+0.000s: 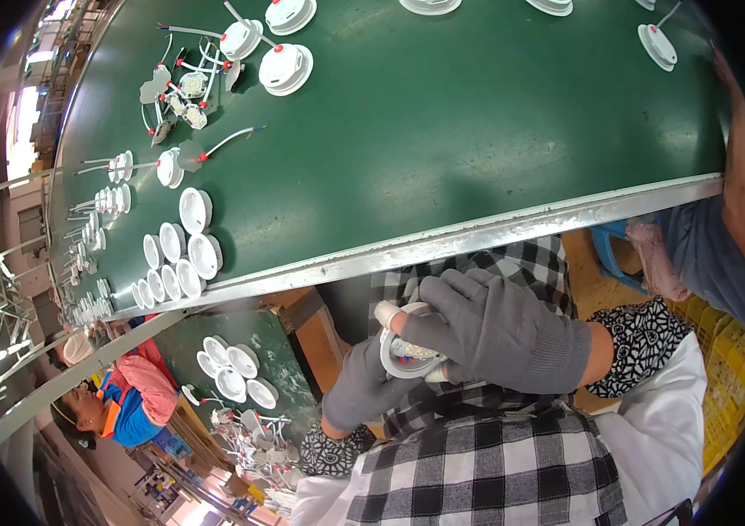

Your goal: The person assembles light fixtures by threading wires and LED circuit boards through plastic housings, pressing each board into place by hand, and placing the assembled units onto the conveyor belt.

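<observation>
Holding a round white cup [397, 368] over the lap, off the near edge of the green table [346, 158], and showing a light board [415, 351] inside it. Clamping gray-gloved fingers on the cup from both sides: gripping its left side with the left hand [362, 382], reaching across its rim from the right with the right hand [495, 329]. Facing white cups [188, 279] clustering at the table's left, and wired light pieces [193, 85] lying tangled beyond them. Having a smaller table [281, 346] nearby at the left, also bearing cups.
</observation>
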Tool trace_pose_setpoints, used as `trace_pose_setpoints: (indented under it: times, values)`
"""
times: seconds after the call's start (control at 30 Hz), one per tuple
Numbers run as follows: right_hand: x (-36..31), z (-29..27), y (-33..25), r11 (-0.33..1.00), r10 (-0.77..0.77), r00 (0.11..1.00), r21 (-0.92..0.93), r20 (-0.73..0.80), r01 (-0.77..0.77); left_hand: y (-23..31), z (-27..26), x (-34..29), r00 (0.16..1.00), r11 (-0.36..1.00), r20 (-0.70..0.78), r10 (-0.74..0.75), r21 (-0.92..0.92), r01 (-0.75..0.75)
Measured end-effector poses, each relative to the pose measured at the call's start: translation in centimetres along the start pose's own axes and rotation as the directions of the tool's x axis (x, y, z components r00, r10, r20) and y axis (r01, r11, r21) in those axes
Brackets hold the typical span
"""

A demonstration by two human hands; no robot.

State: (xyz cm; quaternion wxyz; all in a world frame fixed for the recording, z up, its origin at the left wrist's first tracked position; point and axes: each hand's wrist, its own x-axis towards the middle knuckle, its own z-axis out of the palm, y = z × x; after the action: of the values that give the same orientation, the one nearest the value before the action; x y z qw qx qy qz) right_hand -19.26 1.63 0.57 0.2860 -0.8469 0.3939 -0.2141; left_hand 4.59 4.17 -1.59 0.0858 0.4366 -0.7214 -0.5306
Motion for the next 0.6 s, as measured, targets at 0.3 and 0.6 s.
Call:
trace_pose_setpoints:
  times: [0.3,0.6]
  values:
    - [-0.4,1.0,1.6,0.984,-0.125,0.991,-0.137,-0.051,0.117,2.0,-1.3,1.4,0.987,0.979,0.115,-0.115,-0.155,0.132]
    - [0.0,-1.9,0.1,0.999,-0.046,0.993,-0.010,-0.106,0.045,-0.7,1.1,-0.4,0.986,0.778,-0.122,-0.110,-0.629,0.009]
